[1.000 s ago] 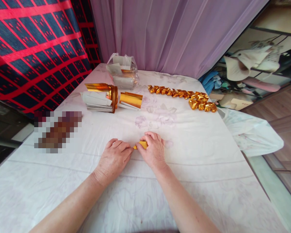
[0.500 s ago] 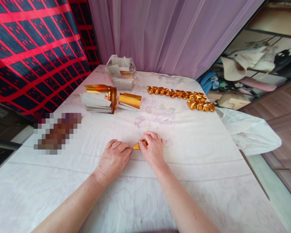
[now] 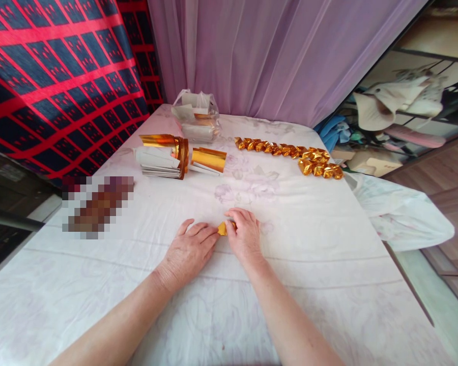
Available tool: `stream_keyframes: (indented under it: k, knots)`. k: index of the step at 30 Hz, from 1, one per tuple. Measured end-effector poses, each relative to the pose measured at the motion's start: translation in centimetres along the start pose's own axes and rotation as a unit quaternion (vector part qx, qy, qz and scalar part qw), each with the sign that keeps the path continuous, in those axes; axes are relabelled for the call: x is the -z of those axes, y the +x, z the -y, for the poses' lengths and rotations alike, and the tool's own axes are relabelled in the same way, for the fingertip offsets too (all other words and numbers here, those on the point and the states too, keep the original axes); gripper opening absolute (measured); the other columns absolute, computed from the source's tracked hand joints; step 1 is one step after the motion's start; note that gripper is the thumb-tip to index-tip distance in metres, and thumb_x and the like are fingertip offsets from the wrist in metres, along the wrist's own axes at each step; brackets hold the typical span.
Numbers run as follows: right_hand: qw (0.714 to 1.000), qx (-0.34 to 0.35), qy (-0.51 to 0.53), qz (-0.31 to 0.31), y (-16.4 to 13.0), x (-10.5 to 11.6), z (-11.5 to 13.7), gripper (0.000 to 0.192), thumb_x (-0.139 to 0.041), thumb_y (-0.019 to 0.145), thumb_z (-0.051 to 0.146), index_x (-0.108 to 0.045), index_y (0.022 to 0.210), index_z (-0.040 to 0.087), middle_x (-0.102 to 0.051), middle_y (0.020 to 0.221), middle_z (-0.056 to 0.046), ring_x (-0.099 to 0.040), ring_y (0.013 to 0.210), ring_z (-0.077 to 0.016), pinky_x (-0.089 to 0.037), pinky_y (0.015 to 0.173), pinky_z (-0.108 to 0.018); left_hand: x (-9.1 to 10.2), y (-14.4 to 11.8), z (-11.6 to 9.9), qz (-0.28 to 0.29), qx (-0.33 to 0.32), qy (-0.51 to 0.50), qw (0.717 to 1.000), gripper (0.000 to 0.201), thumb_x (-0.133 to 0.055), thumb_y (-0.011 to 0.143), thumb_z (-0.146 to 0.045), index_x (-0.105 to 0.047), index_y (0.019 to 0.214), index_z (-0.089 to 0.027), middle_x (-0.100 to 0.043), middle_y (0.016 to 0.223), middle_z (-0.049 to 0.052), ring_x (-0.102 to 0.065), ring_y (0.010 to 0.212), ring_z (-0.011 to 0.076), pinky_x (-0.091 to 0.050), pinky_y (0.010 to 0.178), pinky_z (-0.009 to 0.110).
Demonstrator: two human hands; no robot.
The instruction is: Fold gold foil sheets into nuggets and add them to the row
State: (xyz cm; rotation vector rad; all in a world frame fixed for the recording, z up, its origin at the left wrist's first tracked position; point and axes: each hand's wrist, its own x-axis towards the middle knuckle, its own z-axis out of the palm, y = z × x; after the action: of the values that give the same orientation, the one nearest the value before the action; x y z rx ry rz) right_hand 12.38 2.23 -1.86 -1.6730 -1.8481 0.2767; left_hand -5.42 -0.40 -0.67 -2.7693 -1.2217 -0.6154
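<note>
A small folded piece of gold foil paper (image 3: 223, 228) lies on the white cloth-covered table (image 3: 313, 264), between my two hands. My left hand (image 3: 191, 249) rests flat with its fingertips against the piece's left side. My right hand (image 3: 245, 235) covers most of the piece and pinches it with thumb and fingers. Only a small gold corner shows between the hands.
A stack of gold and white paper sheets (image 3: 164, 155) lies at the back left, a plastic bag of more paper (image 3: 196, 118) behind it. A row of folded gold pieces (image 3: 290, 155) runs along the back right. A blurred patch (image 3: 99, 206) sits left.
The visible gold corner has shrunk as my right hand folded and pressed the piece. My left fingers have spread flatter against it. Both hands stay in the same spot.
</note>
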Motion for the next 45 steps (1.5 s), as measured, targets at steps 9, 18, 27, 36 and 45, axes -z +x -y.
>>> stream_keyframes:
  k: [9,18,27,36,45]
  knots:
    - [0.99,0.101,0.069,-0.065,-2.2,1.7,-1.1,0.025,-0.041,0.095,0.016,-0.064,0.1,0.021,-0.068,0.096,-0.008,-0.063,0.092,-0.0179,-0.05,0.082,-0.03,-0.1,0.0,0.0,0.008,0.008,-0.013,1.0,0.026,-0.053,0.094,-0.021,-0.066,0.117,-0.021,-0.072,0.114,0.004,-0.061,0.108,0.0229,-0.034,0.106,0.048]
    - [0.996,0.086,0.003,-0.012,-2.1,0.8,-0.7,0.013,-0.054,0.09,0.016,-0.066,0.087,0.022,-0.069,0.084,-0.003,-0.06,0.079,-0.0193,-0.045,0.074,-0.031,0.3,0.1,-0.2,0.026,0.012,-0.005,1.0,0.028,-0.058,0.09,-0.02,-0.065,0.117,-0.025,-0.071,0.113,0.003,-0.061,0.109,0.0228,-0.033,0.106,0.048]
    - [0.997,0.081,0.002,0.008,-2.0,0.7,-0.9,0.009,-0.059,0.089,0.018,-0.067,0.088,0.022,-0.067,0.084,-0.003,-0.058,0.08,-0.0198,-0.043,0.075,-0.032,0.0,0.1,-0.3,0.016,0.015,-0.004,1.0,0.027,-0.058,0.09,-0.019,-0.065,0.116,-0.023,-0.07,0.112,0.002,-0.06,0.108,0.0233,-0.032,0.106,0.049]
    - [0.996,0.085,0.031,0.024,-2.1,0.8,-1.5,0.019,-0.052,0.09,0.013,-0.068,0.092,0.023,-0.069,0.09,-0.004,-0.06,0.083,-0.0202,-0.045,0.077,-0.033,0.2,0.2,-0.4,0.027,0.013,0.008,1.0,0.029,-0.059,0.089,-0.019,-0.064,0.117,-0.023,-0.07,0.113,0.003,-0.06,0.109,0.0233,-0.034,0.105,0.049]
    - [0.995,0.076,0.061,0.033,-2.0,1.0,-2.0,0.024,-0.048,0.089,0.011,-0.068,0.095,0.022,-0.069,0.093,-0.006,-0.06,0.087,-0.0209,-0.047,0.079,-0.034,0.1,0.6,-0.7,0.04,0.019,0.019,0.999,0.033,-0.061,0.087,-0.019,-0.065,0.119,-0.026,-0.068,0.111,0.003,-0.059,0.106,0.0235,-0.035,0.105,0.05]
